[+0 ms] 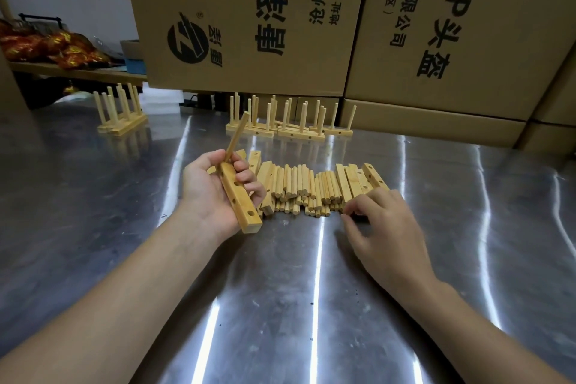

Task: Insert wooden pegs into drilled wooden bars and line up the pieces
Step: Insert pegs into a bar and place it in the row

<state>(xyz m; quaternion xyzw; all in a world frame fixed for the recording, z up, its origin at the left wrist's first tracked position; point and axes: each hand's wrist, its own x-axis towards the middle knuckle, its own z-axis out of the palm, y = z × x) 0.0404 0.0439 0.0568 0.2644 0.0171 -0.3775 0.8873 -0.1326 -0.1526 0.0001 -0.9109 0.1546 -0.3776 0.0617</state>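
My left hand point(208, 193) grips a drilled wooden bar point(241, 203) with three open holes facing up. One peg point(237, 135) stands in the bar's far end, rising past my thumb. My right hand point(378, 224) reaches down to the near right edge of a pile of loose pegs point(307, 190), its fingertips curled at the pegs; whether it pinches one is hidden. Loose drilled bars point(358, 179) lie on both sides of the pile. Finished bars with upright pegs point(290, 121) stand in a row behind it.
A second small group of pegged bars point(120, 112) stands at the back left. Large cardboard boxes point(249, 19) wall off the back of the shiny metal table point(280, 305). A shelf with red-gold packets point(50, 47) is at far left.
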